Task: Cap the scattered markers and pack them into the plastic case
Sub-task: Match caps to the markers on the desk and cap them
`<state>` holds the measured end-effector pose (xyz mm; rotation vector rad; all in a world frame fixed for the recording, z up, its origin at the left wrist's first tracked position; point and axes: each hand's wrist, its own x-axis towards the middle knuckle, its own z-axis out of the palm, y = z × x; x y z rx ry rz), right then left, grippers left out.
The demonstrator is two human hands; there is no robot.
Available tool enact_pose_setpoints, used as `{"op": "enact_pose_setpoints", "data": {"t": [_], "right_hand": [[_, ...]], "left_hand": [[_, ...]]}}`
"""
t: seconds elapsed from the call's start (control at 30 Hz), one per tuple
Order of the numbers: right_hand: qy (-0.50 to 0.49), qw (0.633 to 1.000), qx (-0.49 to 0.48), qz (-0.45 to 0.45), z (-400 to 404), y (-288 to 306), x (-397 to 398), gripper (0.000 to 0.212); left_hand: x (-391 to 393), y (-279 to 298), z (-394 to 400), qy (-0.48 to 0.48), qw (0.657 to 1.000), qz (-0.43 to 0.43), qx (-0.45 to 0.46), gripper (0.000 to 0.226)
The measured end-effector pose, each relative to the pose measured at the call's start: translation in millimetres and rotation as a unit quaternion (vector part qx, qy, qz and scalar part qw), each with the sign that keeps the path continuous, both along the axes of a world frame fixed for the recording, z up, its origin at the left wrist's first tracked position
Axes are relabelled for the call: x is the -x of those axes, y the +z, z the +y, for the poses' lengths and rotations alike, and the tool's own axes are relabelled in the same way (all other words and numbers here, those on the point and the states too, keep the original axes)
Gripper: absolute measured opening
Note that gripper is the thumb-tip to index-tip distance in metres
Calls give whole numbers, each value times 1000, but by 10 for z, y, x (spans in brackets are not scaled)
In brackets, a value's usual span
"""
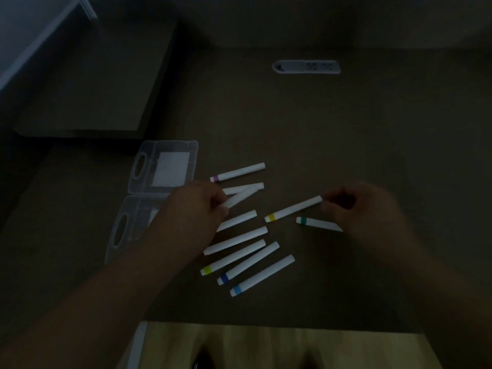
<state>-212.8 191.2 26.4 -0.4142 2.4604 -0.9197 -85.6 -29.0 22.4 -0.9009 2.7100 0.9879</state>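
Several white markers with coloured bands lie scattered on the dark table. My left hand (198, 206) is shut on one white marker (241, 197), lifted at a slant over another. My right hand (356, 206) pinches the far end of the yellow-banded marker (292, 209). A green-banded marker (318, 223) lies just below it, partly under my right hand. A purple-banded marker (237, 172) lies furthest back. Lime-banded (233, 258), dark-blue-banded (247, 263) and light-blue-banded (262, 275) markers lie in a row nearer me. The clear plastic case (149, 187) lies open flat at the left, partly behind my left arm.
A raised dark block (93, 83) stands at the back left. A grey socket strip (306, 67) is set into the table at the back. The table's near edge (266, 324) runs below the markers, with a light floor beyond. The scene is very dim.
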Motion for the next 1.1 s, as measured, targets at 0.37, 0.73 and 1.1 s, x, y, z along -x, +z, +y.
{"op": "enact_pose_setpoints", "data": {"t": [0.37,0.73,1.1], "right_hand": [[154,965,-188,97,200,-262,-122,26],[200,963,-114,137,39,-350,-222,29],[84,992,-42,88,579,-176,-322,56]], "left_hand": [[171,-227,6,-73,979,-118,151,18],[142,-178,10,8,994,-31,104,29],[-18,119,724,-121,988,30,88,68]]}}
